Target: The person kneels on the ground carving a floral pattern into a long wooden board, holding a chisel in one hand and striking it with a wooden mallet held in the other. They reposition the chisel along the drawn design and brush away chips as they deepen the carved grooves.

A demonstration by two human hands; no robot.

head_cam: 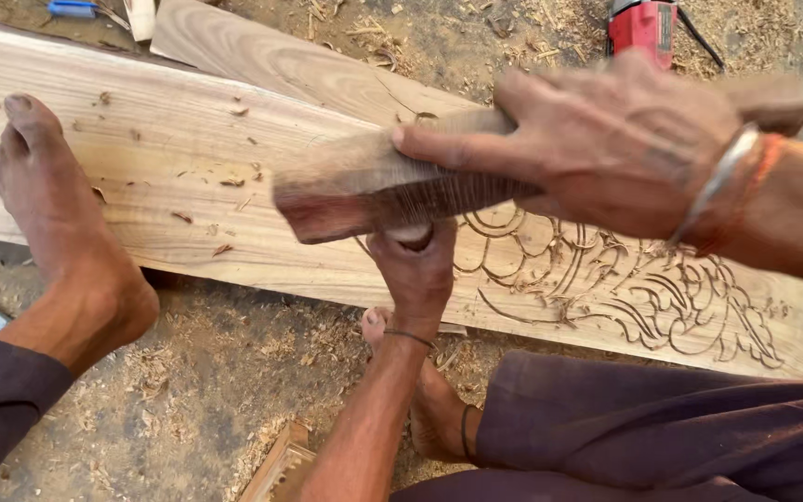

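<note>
Down nearest the viewer, dark purple trousers [643, 428] cover the person's folded legs, and a bare foot [425, 400] with a thin anklet rests on the sawdust-strewn ground [206, 390]. A small piece of carved wooden moulding [281, 465] lies by the lower edge. Just above, the left hand [415, 270] is clenched around something upright at the edge of the carving, most likely a chisel, though the tool itself is hidden by the fist and the mallet. Over it the right hand [606, 139], wearing a metal bangle and an orange thread at the wrist, grips a heavy wooden mallet [374, 191], fingers wrapped over its handle; the block-shaped head is blurred and sits right above the left fist. Both work over a long pale wooden plank [169, 139], whose right part bears a carved scroll pattern [643, 288]. The other bare foot [58, 214] presses flat on the plank's left part. Farther off, a second board [271, 56] lies behind, and a red power tool [643, 28] sits near the top edge.
</note>
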